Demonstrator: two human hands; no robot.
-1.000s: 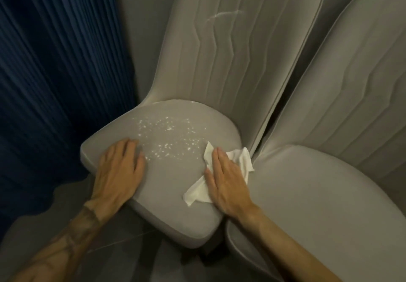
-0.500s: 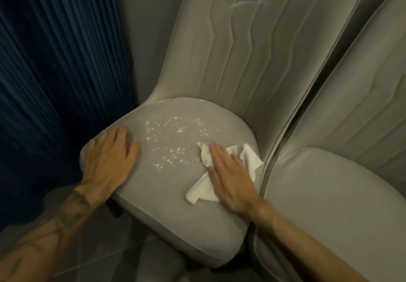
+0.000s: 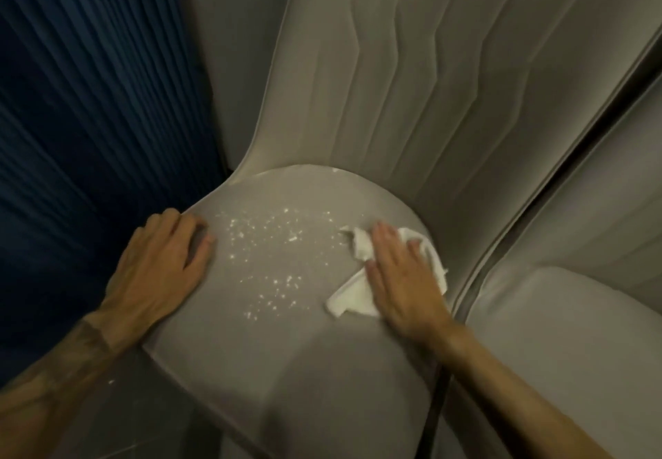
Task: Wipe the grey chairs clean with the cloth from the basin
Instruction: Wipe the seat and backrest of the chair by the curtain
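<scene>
Nearest the camera, my two bare forearms enter from the lower corners above the dim floor (image 3: pixel 107 426). Between them lies the rounded front of the seat of the first grey chair (image 3: pixel 286 358).

My left hand (image 3: pixel 161 269) rests palm down on the left rim of that seat. Its fingers are relaxed and loosely bent at the edge, the thumb is spread onto the upholstery, and it grasps nothing.

My right hand (image 3: pixel 404 279) lies flat on the right side of the same seat, fingers straight and close together. It presses the white cloth (image 3: pixel 353 297) against the cushion without curling round it. The cloth is crumpled. One corner shows below and left of my palm, and folds show beyond my fingertips and along the outer edge of the hand.

Between the hands, a scatter of white specks (image 3: pixel 272 261) covers the middle of the seat. It reaches from near my left thumb almost to the cloth.

Beyond the seat rises the chair's backrest (image 3: pixel 430 82), stitched in vertical zigzag channels, with a faint pale smear near its top.

To the right, just beside it, stands the second grey chair (image 3: pixel 573 333), seat and back partly in view.

To the left hangs a pleated blue curtain (image 3: pixel 89 100). A strip of grey wall (image 3: pixel 229 46) shows between curtain and backrest.
</scene>
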